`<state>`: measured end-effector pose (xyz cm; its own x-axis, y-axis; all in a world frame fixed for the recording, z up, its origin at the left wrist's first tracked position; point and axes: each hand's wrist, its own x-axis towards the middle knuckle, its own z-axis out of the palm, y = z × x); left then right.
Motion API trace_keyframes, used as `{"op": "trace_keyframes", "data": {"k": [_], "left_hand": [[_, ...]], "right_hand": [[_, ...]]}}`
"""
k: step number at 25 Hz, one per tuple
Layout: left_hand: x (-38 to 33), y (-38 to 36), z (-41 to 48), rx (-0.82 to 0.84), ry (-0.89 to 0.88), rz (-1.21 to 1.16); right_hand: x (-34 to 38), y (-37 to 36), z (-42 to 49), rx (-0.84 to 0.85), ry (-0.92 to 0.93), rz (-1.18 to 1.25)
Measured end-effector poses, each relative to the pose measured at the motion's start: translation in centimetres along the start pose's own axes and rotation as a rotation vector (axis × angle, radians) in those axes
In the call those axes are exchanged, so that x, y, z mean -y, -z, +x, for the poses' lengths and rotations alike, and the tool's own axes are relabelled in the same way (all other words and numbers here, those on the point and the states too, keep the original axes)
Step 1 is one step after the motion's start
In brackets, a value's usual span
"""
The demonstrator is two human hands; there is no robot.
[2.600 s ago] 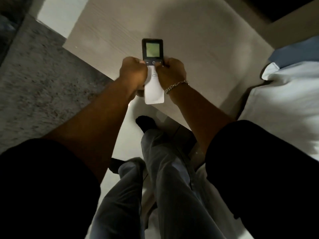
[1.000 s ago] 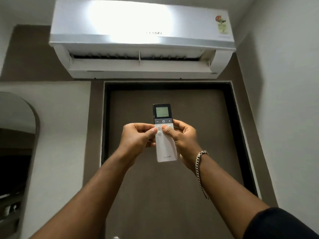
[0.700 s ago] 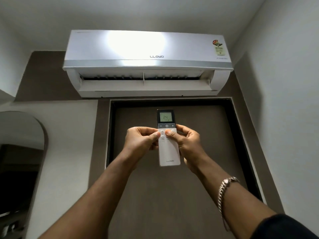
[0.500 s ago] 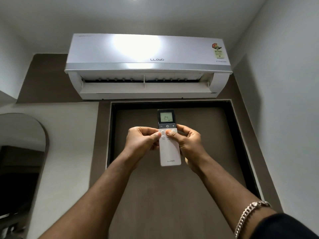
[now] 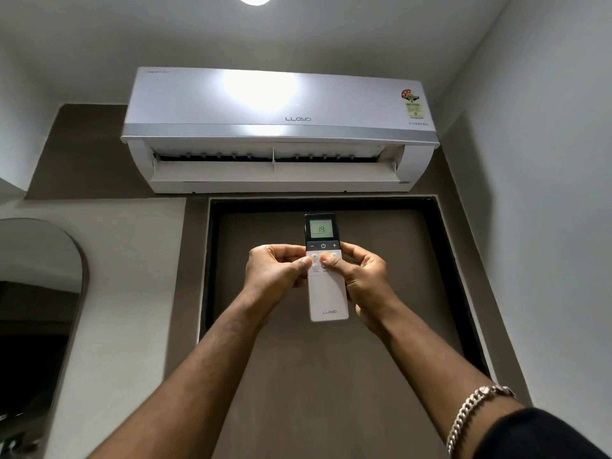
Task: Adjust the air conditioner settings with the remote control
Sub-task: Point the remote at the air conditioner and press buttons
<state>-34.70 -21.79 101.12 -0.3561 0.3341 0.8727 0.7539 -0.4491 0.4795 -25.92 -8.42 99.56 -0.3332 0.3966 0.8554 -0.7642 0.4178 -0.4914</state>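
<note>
The remote control point(image 5: 326, 283) is being held upright in mid-air, in front of a dark brown door point(image 5: 331, 376) and below the white air conditioner point(image 5: 278, 127) mounted high on the wall. Both hands are gripping it: the left hand point(image 5: 275, 273) is wrapping its fingers around the left edge, the right hand point(image 5: 361, 276) around the right edge, and both thumbs are resting on the small round buttons of the white body. Its screen (showing 19) is sitting above the hands. The air conditioner's flap is standing open. A silver chain bracelet point(image 5: 473, 412) is hanging on the right forearm. An arched mirror point(image 5: 39, 293) is showing at the left.
</note>
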Motion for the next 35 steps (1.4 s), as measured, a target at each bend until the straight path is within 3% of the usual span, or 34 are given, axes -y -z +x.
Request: {"op": "trace_keyframes", "data": {"k": [13,21,35], "left_hand": [[0.6,0.1,-0.3,0.009,-0.001,-0.005],[1.4,-0.3,-0.6,0.004,0.035,-0.076],[1.7,-0.8,-1.5,0.014,0.003,-0.083]], "right_hand": [[-0.8,0.0,0.0,-0.023,-0.028,-0.036],[-0.9,-1.3,-0.4,0.014,-0.028,-0.200],[-0.5,-2.1,-0.9,-0.063,-0.047,-0.223]]}}
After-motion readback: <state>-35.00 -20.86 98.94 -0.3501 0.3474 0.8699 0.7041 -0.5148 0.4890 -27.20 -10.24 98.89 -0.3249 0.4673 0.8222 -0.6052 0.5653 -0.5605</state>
